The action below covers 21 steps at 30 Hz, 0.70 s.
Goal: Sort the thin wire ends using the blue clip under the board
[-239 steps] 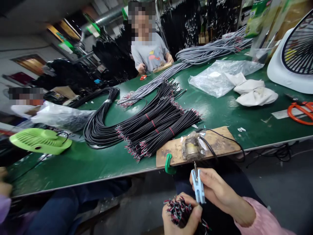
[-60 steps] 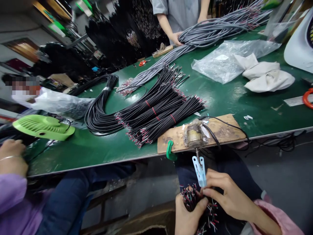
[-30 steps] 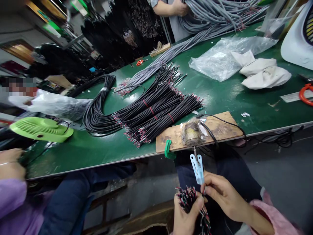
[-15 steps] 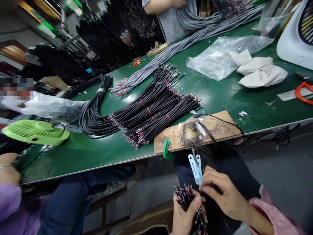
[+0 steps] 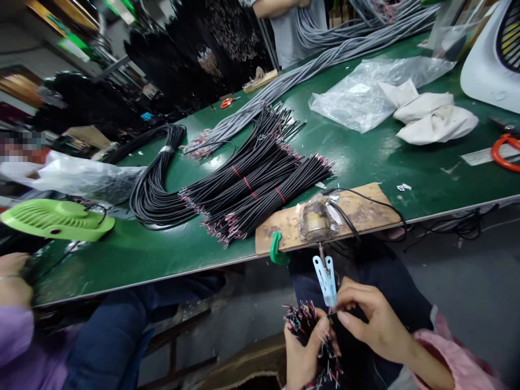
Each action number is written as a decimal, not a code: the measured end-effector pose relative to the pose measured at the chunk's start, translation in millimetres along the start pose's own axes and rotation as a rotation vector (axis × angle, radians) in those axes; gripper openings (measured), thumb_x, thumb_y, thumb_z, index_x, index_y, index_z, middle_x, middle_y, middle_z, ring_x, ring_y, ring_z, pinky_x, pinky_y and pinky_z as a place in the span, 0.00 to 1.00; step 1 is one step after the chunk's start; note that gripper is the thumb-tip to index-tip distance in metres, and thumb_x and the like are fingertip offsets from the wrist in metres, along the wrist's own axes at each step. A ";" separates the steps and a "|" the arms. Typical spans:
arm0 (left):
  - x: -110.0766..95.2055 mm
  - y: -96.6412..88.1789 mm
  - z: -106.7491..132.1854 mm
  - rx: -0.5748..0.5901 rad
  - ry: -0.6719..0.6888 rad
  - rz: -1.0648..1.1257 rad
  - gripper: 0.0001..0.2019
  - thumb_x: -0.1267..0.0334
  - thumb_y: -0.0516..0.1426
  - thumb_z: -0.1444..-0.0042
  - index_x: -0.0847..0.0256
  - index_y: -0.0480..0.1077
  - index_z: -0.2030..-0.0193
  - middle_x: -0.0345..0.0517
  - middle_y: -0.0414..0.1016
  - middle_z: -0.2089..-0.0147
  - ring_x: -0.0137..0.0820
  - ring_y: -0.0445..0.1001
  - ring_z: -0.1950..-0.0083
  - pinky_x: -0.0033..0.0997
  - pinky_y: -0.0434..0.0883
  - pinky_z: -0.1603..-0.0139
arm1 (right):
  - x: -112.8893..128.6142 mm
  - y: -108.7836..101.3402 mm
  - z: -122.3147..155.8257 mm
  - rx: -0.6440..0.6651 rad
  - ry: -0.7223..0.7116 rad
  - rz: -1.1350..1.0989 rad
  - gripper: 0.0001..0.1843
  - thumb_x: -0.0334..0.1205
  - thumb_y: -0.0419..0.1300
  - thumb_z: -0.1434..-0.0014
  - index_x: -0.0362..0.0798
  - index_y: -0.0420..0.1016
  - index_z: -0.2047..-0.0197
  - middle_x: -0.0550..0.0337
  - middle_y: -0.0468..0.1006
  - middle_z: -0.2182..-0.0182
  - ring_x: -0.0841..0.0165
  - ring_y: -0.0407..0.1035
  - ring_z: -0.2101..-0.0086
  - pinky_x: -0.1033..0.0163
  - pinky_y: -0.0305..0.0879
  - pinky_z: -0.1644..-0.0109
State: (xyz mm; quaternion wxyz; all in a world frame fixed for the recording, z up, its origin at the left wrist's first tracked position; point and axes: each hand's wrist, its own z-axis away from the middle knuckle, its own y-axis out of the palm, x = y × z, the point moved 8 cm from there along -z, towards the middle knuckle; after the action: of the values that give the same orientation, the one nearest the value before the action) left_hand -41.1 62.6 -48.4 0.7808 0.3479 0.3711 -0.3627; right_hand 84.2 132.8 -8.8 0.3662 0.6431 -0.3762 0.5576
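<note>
My left hand (image 5: 303, 355) is closed round a bundle of black cables (image 5: 303, 325) whose stripped red, white and green wire ends point up. My right hand (image 5: 371, 322) pinches at the base of a light blue clip (image 5: 326, 273), right beside those wire ends. The clip stands upright just under a metal tip that sticks out of a taped spool (image 5: 314, 219) on a wooden board (image 5: 365, 214). A green clamp (image 5: 276, 249) fixes the board to the green table's (image 5: 134, 254) front edge.
Tied bundles of black cables (image 5: 252, 187) lie mid-table, grey cables (image 5: 325, 54) behind, held by a person standing at the far side. A clear plastic bag (image 5: 365, 92), white cloth (image 5: 434, 116), orange scissors (image 5: 504, 151), a white fan (image 5: 493, 59) and a green fan (image 5: 52, 219) lie around. Another person's hand (image 5: 14, 273) is at left.
My hands have kept working at the wire ends beside the blue clip, with the right fingers shifting slightly. The person at the far side has lifted the grey cables. The view has drifted a little.
</note>
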 end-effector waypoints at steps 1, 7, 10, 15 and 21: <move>-0.3 1.1 0.2 0.000 0.000 0.004 0.20 0.51 0.72 0.60 0.64 0.70 0.75 0.37 0.72 0.86 0.21 0.67 0.87 0.17 0.64 0.85 | -2.4 1.3 -0.7 0.009 0.023 -0.036 0.04 0.29 0.62 0.44 0.47 0.77 0.67 0.60 0.74 0.71 0.67 0.64 0.69 0.63 0.59 0.65; -3.6 2.1 0.0 -0.032 0.003 -0.030 0.19 0.53 0.72 0.61 0.66 0.73 0.75 0.41 0.76 0.81 0.22 0.70 0.85 0.18 0.66 0.82 | 3.0 -3.1 -0.9 -0.107 -0.043 -0.009 0.10 0.35 0.62 0.38 0.46 0.74 0.72 0.60 0.72 0.75 0.66 0.65 0.69 0.62 0.59 0.63; -10.8 8.4 1.2 0.052 0.010 -0.045 0.18 0.53 0.72 0.60 0.65 0.72 0.76 0.42 0.76 0.81 0.23 0.69 0.86 0.20 0.66 0.84 | 3.7 2.8 -2.8 0.010 -0.018 -0.134 0.14 0.44 0.60 0.36 0.46 0.72 0.71 0.59 0.70 0.72 0.66 0.64 0.68 0.61 0.60 0.62; -40.9 19.4 6.2 0.174 0.195 -0.114 0.12 0.56 0.71 0.58 0.62 0.77 0.76 0.43 0.76 0.77 0.27 0.72 0.81 0.24 0.67 0.80 | 1.9 -8.0 -24.2 0.026 0.221 -0.280 0.19 0.54 0.58 0.37 0.46 0.68 0.68 0.64 0.64 0.73 0.69 0.60 0.71 0.65 0.58 0.67; -72.5 24.1 9.0 0.190 0.430 -0.218 0.04 0.63 0.71 0.58 0.54 0.81 0.76 0.42 0.78 0.78 0.29 0.74 0.77 0.26 0.70 0.72 | 21.1 -9.0 -56.6 0.015 0.239 -0.133 0.27 0.63 0.62 0.46 0.45 0.70 0.75 0.65 0.62 0.79 0.71 0.55 0.76 0.65 0.53 0.73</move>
State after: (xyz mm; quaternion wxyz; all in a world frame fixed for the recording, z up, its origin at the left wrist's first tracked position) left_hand -51.8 89.6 22.9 0.6041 0.4468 0.5281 -0.3958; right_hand 69.3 185.7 17.9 0.4395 0.5983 -0.2824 0.6075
